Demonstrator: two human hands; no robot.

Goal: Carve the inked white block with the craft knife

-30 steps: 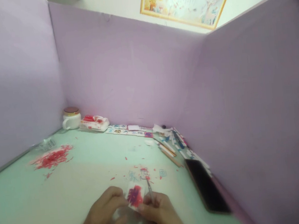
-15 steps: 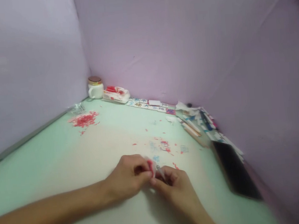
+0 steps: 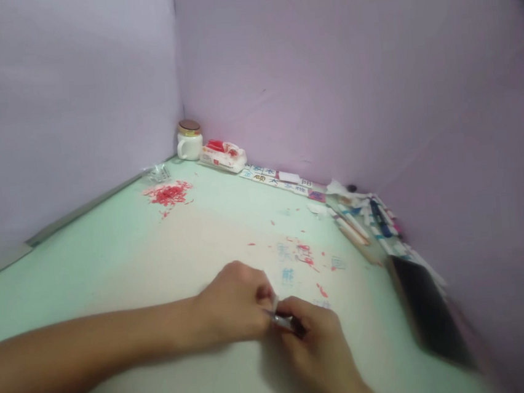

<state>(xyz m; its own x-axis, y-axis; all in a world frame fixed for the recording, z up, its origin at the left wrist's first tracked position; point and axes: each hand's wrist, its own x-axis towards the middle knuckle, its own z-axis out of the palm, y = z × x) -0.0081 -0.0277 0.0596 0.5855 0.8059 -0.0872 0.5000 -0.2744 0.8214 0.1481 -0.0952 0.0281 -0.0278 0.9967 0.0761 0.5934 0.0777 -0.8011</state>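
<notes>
My left hand (image 3: pixel 237 301) rests on the pale green table (image 3: pixel 109 248) with its fingers curled, pinching a small piece of red and white paper (image 3: pixel 272 299) that is mostly hidden. My right hand (image 3: pixel 310 337) is closed on a thin metal tool (image 3: pixel 281 321), whose tip meets the left fingers. Just beyond the hands lie small cut-out paper characters, a blue one (image 3: pixel 288 275) and red scraps (image 3: pixel 305 255).
A pile of red paper scraps (image 3: pixel 168 194) lies far left. A white mug with a lid (image 3: pixel 189 141) and a tissue pack (image 3: pixel 222 154) stand in the corner. Pens and paper strips (image 3: pixel 361 218) line the right wall, with a dark phone (image 3: pixel 428 313) nearer. Purple partitions enclose the table.
The view has tilted down and swung left, so the wall picture is out of sight. The paper, spread open a second ago, is now hidden in my left fingers, and the tool lies flatter.
</notes>
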